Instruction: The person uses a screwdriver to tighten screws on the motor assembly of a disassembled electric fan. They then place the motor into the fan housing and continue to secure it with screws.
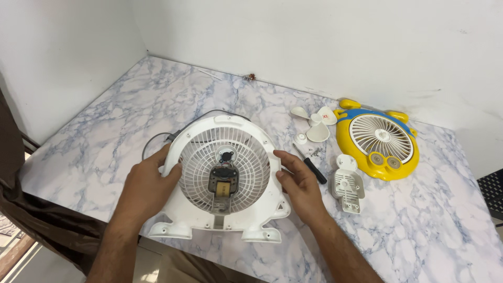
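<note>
A white fan housing lies flat near the front edge of the marble table, its round grille up and a small motor showing in the middle. My left hand grips the housing's left rim with the thumb on the grille. My right hand rests flat against its right rim. A grey cord curls out behind the housing on the left.
To the right lie a black-handled screwdriver, small screws, a white fan blade, a white cover piece and a yellow and blue fan front. White walls close off the back and left.
</note>
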